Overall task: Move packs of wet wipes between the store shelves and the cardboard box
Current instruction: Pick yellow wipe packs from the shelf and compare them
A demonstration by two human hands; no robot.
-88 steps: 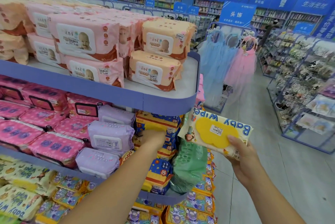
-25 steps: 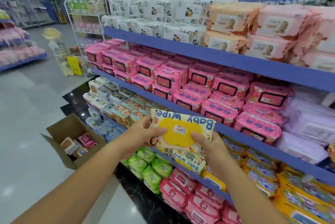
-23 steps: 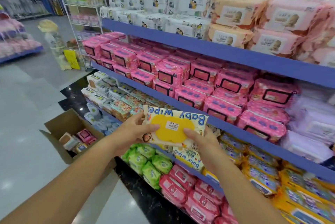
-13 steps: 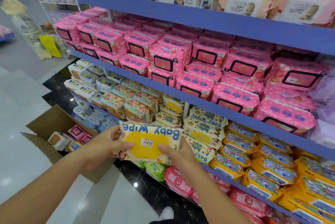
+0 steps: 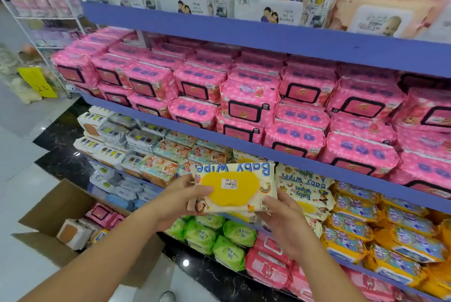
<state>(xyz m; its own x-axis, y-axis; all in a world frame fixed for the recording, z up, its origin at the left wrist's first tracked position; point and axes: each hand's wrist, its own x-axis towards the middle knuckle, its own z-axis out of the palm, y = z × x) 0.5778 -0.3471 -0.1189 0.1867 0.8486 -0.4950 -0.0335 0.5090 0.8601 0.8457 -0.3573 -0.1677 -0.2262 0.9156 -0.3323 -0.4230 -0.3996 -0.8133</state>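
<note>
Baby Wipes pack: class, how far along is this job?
Done: a few packs lie in the box. In hand: left hand and right hand hold the Baby Wipes pack before matching shelved packs. Left: setting it down.

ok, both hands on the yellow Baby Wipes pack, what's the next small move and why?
Probably ease the pack forward and right onto the matching packs beside it. The left hand and right hand hold it level just in front of that row, while the cardboard box sits lower left, farther off.
</note>
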